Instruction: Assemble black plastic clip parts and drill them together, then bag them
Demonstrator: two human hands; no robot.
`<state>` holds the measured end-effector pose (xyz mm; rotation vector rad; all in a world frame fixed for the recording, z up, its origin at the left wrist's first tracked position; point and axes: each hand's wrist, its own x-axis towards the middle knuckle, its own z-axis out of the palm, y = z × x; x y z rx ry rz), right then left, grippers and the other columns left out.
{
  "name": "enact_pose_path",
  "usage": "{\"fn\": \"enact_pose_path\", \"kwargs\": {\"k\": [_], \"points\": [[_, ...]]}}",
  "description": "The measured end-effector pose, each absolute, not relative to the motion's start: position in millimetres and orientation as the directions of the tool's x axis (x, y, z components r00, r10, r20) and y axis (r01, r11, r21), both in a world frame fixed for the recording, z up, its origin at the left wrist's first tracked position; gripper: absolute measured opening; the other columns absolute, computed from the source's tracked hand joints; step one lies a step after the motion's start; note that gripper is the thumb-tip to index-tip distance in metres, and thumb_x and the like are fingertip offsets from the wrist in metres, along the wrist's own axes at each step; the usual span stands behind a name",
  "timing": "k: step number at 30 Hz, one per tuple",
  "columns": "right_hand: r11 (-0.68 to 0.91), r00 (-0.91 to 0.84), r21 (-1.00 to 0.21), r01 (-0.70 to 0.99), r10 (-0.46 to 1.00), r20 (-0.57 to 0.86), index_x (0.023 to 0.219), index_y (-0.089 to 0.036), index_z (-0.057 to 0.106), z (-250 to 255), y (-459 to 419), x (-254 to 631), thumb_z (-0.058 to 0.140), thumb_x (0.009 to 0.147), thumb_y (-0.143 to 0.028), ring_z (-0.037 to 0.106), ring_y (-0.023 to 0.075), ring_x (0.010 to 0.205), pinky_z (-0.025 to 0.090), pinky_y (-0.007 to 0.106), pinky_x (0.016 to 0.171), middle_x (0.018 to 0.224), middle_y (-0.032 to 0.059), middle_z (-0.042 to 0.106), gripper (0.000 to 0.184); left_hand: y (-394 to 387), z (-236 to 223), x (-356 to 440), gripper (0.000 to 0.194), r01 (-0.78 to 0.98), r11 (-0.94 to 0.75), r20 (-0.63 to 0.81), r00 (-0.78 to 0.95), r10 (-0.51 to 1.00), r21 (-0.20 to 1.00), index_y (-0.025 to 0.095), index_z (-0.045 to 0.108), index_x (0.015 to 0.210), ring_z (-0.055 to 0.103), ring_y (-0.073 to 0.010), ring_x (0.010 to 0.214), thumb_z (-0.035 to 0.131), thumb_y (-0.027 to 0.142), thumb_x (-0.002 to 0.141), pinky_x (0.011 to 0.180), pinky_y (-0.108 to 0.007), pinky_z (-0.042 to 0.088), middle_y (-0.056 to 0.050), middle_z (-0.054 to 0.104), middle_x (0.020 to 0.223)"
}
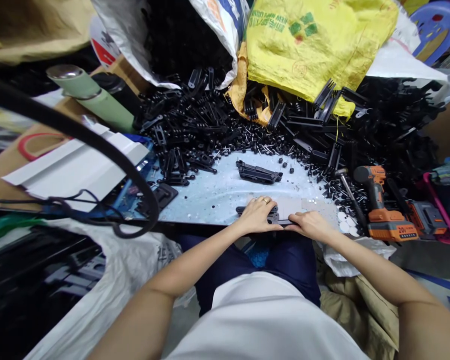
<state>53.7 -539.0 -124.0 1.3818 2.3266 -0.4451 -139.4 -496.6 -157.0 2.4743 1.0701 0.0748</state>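
Note:
At the near edge of the work surface, my left hand (257, 215) is closed over a black metal multi-tool part (273, 218), its fingers curled down on it. A ring shows on one finger. My right hand (307, 223) pinches the right end of this same part, the two thumbs nearly meeting. Much of the part is hidden under my fingers. Just beyond my hands lies an assembled-looking black multi-tool (258, 173), on its side and touched by neither hand.
Heaps of black metal parts (198, 120) and small pins ring the pale blue work surface (198, 200). On the right are an orange cordless drill (388, 222), a hammer (350, 192) and white discs (347, 222). A black cable (97, 145) arcs across the left, before a green flask (97, 102).

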Motion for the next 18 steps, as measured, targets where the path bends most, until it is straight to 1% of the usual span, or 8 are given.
{"fn": "enact_pose_path", "kwargs": {"k": [2, 5, 9, 12, 14, 16, 18], "points": [[0.437, -0.413, -0.066, 0.897, 0.777, -0.474, 0.1, -0.02, 0.055, -126.2, -541.6, 51.5, 0.032, 0.092, -0.049, 0.063, 0.0196, 0.073, 0.028, 0.026, 0.053, 0.09, 0.0074, 0.066, 0.038, -496.9, -160.4, -141.9, 0.064, 0.665, -0.617, -0.085, 0.706, 0.703, 0.421, 0.019, 0.051, 0.105, 0.049, -0.03, 0.106, 0.061, 0.065, 0.063, 0.088, -0.043, 0.039, -0.012, 0.054, 0.112], [0.419, -0.393, -0.034, 0.907, 0.817, -0.423, 0.1, -0.021, 0.055, -127.0, -545.6, 47.8, 0.03, 0.092, -0.05, 0.063, 0.02, 0.076, 0.029, 0.026, 0.056, 0.09, 0.0084, 0.065, 0.039, -497.7, -165.8, -146.1, 0.061, 0.632, -0.632, -0.014, 0.713, 0.701, 0.448, 0.019, 0.05, 0.103, 0.053, -0.0279, 0.098, 0.062, 0.063, 0.063, 0.086, -0.04, 0.04, -0.01, 0.057, 0.104], [0.462, -0.434, 0.016, 0.887, 0.844, -0.314, 0.101, -0.019, 0.057, -119.1, -548.4, 42.0, 0.027, 0.094, -0.045, 0.061, 0.0209, 0.079, 0.03, 0.028, 0.063, 0.088, 0.011, 0.064, 0.04, -499.6, -173.0, -150.5, 0.047, 0.583, -0.658, 0.066, 0.722, 0.688, 0.477, 0.018, 0.051, 0.098, 0.057, -0.0246, 0.09, 0.056, 0.057, 0.073, 0.078, -0.035, 0.045, -0.008, 0.058, 0.094], [0.492, -0.459, 0.05, 0.869, 0.841, -0.285, 0.102, -0.018, 0.057, -111.5, -546.6, 37.9, 0.029, 0.094, -0.041, 0.06, 0.0213, 0.078, 0.029, 0.029, 0.064, 0.086, 0.0116, 0.064, 0.037, -500.6, -178.6, -153.2, 0.041, 0.566, -0.669, 0.113, 0.717, 0.688, 0.482, 0.017, 0.053, 0.095, 0.058, -0.0236, 0.087, 0.052, 0.055, 0.077, 0.073, -0.033, 0.046, -0.008, 0.059, 0.089], [0.503, -0.469, 0.053, 0.862, 0.834, -0.293, 0.101, -0.018, 0.058, -108.9, -544.7, 37.8, 0.029, 0.094, -0.043, 0.06, 0.0212, 0.077, 0.029, 0.029, 0.063, 0.085, 0.0114, 0.064, 0.039, -501.0, -180.7, -153.9, 0.041, 0.555, -0.667, 0.122, 0.716, 0.687, 0.496, 0.018, 0.054, 0.092, 0.059, -0.0228, 0.084, 0.051, 0.055, 0.077, 0.072, -0.032, 0.046, -0.008, 0.059, 0.086], [0.492, -0.455, 0.046, 0.87, 0.834, -0.311, 0.1, -0.018, 0.058, -109.7, -543.4, 42.2, 0.028, 0.093, -0.046, 0.06, 0.0208, 0.076, 0.03, 0.028, 0.063, 0.084, 0.011, 0.064, 0.041, -500.0, -179.4, -151.4, 0.042, 0.546, -0.666, 0.094, 0.733, 0.673, 0.508, 0.018, 0.054, 0.092, 0.058, -0.0221, 0.083, 0.052, 0.057, 0.076, 0.072, -0.031, 0.046, -0.007, 0.059, 0.086], [0.455, -0.42, 0.026, 0.89, 0.842, -0.338, 0.097, -0.018, 0.059, -114.0, -541.9, 52.1, 0.031, 0.092, -0.048, 0.06, 0.0211, 0.078, 0.033, 0.028, 0.064, 0.086, 0.0103, 0.064, 0.041, -494.8, -173.5, -143.2, 0.044, 0.529, -0.682, 0.046, 0.772, 0.633, 0.506, 0.018, 0.054, 0.096, 0.057, -0.0227, 0.089, 0.054, 0.057, 0.075, 0.077, -0.032, 0.045, -0.007, 0.059, 0.09]]}}
